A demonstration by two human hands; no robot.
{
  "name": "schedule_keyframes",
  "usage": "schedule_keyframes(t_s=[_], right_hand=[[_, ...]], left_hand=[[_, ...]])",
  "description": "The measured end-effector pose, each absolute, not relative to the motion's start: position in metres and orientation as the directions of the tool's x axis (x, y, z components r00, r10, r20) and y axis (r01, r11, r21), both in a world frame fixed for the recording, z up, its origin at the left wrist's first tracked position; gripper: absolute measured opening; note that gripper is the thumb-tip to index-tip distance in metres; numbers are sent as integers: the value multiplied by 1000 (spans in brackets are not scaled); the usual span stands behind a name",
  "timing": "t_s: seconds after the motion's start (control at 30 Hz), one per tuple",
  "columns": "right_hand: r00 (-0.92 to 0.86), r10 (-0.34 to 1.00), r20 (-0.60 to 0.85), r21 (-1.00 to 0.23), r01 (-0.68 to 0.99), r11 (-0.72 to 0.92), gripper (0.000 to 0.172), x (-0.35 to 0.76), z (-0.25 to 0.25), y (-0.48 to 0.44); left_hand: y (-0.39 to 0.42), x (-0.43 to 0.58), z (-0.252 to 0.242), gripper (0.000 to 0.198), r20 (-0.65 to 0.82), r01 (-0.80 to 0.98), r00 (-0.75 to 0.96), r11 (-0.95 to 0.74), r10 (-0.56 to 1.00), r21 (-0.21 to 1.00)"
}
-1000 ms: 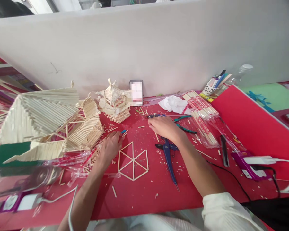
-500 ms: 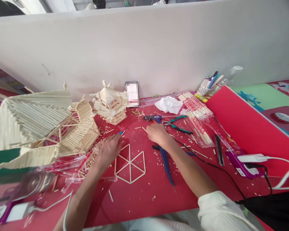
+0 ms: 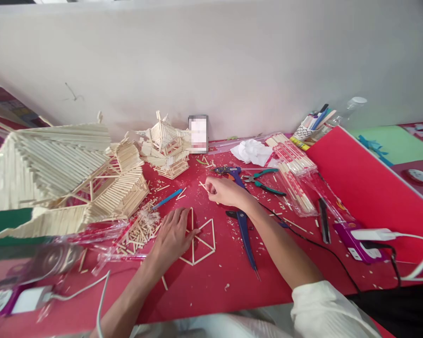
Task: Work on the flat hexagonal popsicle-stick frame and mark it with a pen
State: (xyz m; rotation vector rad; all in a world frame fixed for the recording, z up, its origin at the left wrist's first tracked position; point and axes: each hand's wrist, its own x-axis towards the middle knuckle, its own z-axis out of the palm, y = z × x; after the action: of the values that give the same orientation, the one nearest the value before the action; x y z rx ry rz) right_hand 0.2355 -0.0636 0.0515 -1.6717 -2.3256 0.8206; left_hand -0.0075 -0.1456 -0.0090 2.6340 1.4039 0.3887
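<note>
Head view, left hand: the left hand lies flat and spread, palm down, on the red table; its fingers rest on the left half of the hexagon frame.
Hexagon frame: it lies flat under and just right of the left fingertips; only its right half and top spoke show clear of the hand.
Head view, right hand: the right hand is curled, thumb and forefinger pinched on a thin stick, above and right of the frame and apart from it.
Stick: its free end juts out left of the pinching fingers; the long axis seems to run left and slightly away, tip toward the small stick house.
Hard to make out: most of the stick is hidden inside the fist, so its length cannot be told; the frame's left side is covered by the palm.
Near the right fingers: the blue glue gun lies just beside the wrist, nose toward the near table edge; the pliers lie just right of the knuckles.
Near the left fingers: a blue pen lies beyond the fingertips, a heap of loose sticks just left of them.
</note>
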Motion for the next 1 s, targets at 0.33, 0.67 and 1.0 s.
schedule_keyframes(t_s=[0.33, 0.67, 1.0], right_hand=[[-446, 887, -120, -485, 806, 339, 21, 224, 51, -67], [-474, 868, -150, -357, 844, 399, 22, 218, 52, -70], [-527, 812, -253, -415, 817, 401, 8, 204, 32, -73]], left_hand=[[-156, 6, -12, 50, 187, 856, 464, -493, 866, 155], [-154, 11, -6, 47, 165, 886, 429, -450, 888, 115], [-154, 14, -3, 43, 160, 900, 404, -423, 901, 106]])
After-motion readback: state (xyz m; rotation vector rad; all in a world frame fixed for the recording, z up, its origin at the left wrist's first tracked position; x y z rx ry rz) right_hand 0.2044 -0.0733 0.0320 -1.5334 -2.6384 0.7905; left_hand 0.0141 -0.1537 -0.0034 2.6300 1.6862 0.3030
